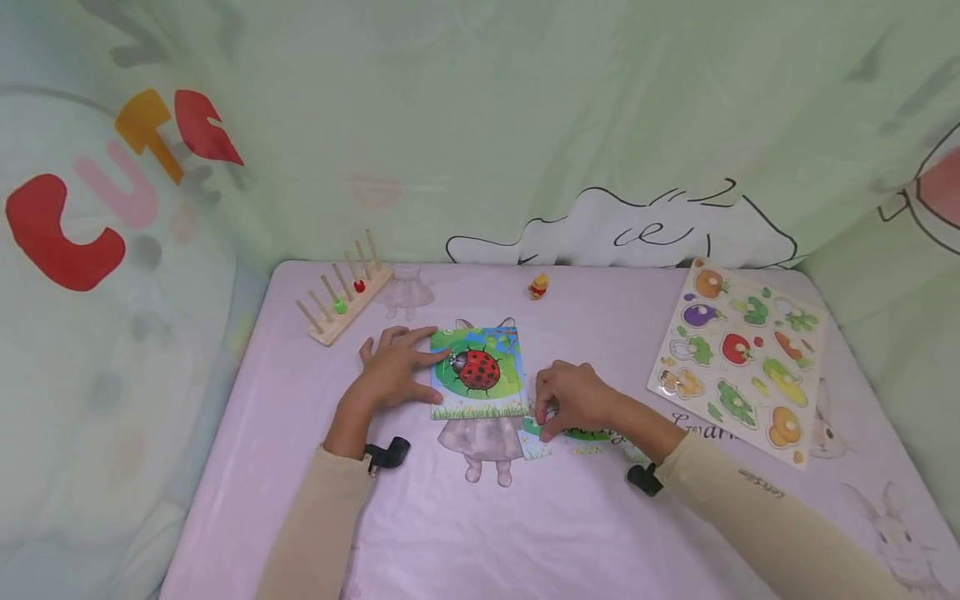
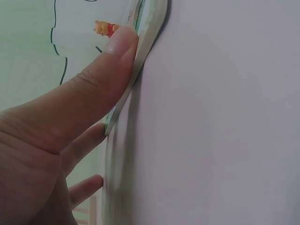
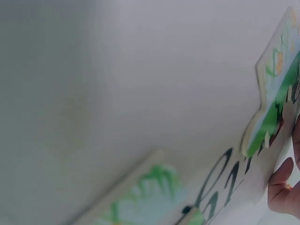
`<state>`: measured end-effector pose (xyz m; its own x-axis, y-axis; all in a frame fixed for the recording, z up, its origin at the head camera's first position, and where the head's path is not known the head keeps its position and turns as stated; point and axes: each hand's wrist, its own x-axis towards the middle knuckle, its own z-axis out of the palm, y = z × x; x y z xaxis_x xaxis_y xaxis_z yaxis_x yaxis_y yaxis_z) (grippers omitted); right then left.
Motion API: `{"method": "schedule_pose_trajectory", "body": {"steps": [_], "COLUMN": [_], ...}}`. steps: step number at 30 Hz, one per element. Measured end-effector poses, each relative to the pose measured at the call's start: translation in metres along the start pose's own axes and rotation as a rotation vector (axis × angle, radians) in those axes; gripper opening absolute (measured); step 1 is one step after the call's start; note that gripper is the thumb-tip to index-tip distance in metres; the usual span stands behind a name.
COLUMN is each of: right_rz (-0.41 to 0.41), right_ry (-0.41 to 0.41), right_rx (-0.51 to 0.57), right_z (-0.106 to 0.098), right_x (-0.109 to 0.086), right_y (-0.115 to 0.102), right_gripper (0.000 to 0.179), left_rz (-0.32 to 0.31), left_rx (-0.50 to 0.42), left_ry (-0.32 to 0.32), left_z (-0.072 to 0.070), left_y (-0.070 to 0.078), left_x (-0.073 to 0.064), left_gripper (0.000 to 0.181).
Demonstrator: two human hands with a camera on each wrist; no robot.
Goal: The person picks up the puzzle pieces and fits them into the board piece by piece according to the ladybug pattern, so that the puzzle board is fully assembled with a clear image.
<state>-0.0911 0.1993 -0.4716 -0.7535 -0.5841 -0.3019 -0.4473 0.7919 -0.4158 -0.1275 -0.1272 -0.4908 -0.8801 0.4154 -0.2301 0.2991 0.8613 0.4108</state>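
A ladybug puzzle board [image 1: 477,371] lies in the middle of the table. My left hand [image 1: 392,367] is at its left side, fingers spread and thumb near the lower corner; in the left wrist view the thumb [image 2: 117,51] presses on the board's edge [image 2: 152,35]. Just right of the board, my right hand [image 1: 573,398] curls thumb and fingers down onto a puzzle piece [image 1: 535,446] with grass and sky on it, pinching it. Another green puzzle piece [image 1: 588,435] lies partly hidden below that hand. Fingertips [image 3: 282,180] appear at the right wrist view's edge, near a puzzle piece [image 3: 269,98].
At the back left stands a wooden peg rack [image 1: 351,302] with red and green beads. A small yellow bear figure [image 1: 538,287] sits at the back. A vegetable knob-puzzle board [image 1: 738,358] lies on the right. Green curtains [image 1: 480,125] hang behind the table.
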Motion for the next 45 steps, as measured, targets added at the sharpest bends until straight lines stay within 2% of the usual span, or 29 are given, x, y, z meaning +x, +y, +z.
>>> {"method": "schedule_pose_trajectory", "body": {"steps": [10,15,21,24,27,31,38,45], "right_rz": [-0.036,-0.016,-0.059,-0.046,-0.030,-0.014,0.040,0.030], "right_ry": [-0.011,-0.017,0.035,0.047,0.045,0.043,0.039,0.021], "right_rx": [0.035,0.108,0.207,0.237,0.244,0.238,0.220,0.247], "right_z": [-0.002,-0.005,-0.008,-0.011,-0.012,-0.012,-0.009,-0.011], "right_x": [-0.002,-0.002,-0.003,-0.003,-0.003,-0.002,0.002,0.003], "right_y": [0.003,0.008,0.017,0.018,0.018,0.017,0.017,0.021], "right_gripper": [0.022,0.020,0.018,0.017,0.015,0.022,0.017,0.018], "left_rz": [-0.004,-0.003,0.002,0.006,0.006,0.005,0.005,0.004], "left_rx": [-0.010,-0.012,-0.005,0.000,0.003,0.001,0.001,-0.011], "left_ry": [0.000,0.001,0.004,0.004,0.004,0.005,0.010,0.006], "left_z": [0.002,0.002,0.001,0.001,0.001,0.001,0.002,0.001], "left_y": [-0.002,-0.002,0.000,0.000,0.000,-0.001,-0.002,-0.001], "left_x": [0.000,0.000,-0.001,0.000,0.000,0.000,0.000,-0.001], "left_gripper": [0.082,0.082,0.082,0.081,0.081,0.082,0.082,0.081]}}
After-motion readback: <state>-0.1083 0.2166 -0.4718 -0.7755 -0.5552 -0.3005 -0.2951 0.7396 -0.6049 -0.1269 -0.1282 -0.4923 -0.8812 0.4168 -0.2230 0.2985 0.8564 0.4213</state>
